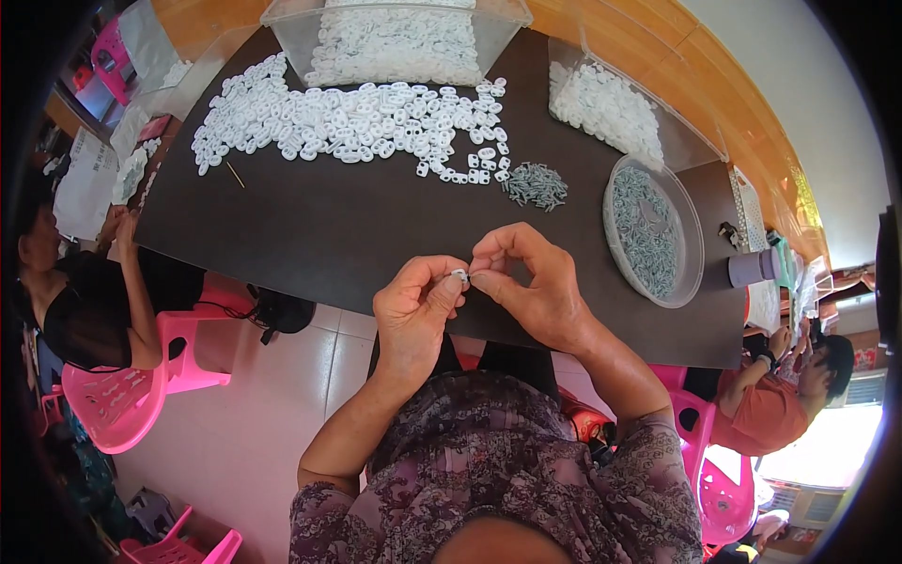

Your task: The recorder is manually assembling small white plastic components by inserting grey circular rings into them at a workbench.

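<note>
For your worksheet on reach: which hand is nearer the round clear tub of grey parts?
Right. The right hand sits just left of the tub; the left hand is farther left.

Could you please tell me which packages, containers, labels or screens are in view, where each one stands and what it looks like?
Clear plastic tub: far edge of the dark table, boxy, full of white plastic pieces.
Second clear tub: far right, tilted, holding white pieces.
Round clear dish: right of the hands, filled with small grey parts.
Clear plastic bags: far left, crumpled, whitish.
No screens or readable labels stand out.
</note>
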Demonstrator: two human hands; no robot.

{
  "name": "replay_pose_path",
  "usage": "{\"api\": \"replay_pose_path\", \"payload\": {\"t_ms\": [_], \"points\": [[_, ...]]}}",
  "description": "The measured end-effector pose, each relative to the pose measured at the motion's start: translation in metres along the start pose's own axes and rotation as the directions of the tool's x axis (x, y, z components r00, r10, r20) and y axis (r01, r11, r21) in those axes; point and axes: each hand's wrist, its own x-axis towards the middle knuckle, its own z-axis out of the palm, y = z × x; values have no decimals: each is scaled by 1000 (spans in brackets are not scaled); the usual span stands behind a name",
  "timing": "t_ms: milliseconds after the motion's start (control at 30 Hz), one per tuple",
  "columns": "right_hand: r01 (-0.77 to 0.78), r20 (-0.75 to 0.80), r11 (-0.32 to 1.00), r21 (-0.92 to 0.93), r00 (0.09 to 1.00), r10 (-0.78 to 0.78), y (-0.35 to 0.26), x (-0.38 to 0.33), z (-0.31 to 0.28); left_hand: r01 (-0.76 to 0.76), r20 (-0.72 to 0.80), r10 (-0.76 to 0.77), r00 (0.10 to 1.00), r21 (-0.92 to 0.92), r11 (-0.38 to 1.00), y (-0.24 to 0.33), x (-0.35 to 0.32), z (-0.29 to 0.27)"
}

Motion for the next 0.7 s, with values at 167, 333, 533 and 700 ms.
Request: {"api": "replay_pose_path", "payload": {"t_ms": [167,333,533,700], "points": [[-13,-18,1000,1,1000,13,1,0,2,-5,4,5,1000,18,1000,1,-1,-3],[-16,5,1000,-21,1000,16,-1,-1,2,-39,1,39,999,44,998,1,-1,-3],[-16,16,999,-32,1000,17,1,1,2,-65,4,65,998,115,991,0,-1,-2],[-17,2,1000,-1,1000,17,1,-1,8,-329,34,352,935,448,831,-2,-2,-2]]}}
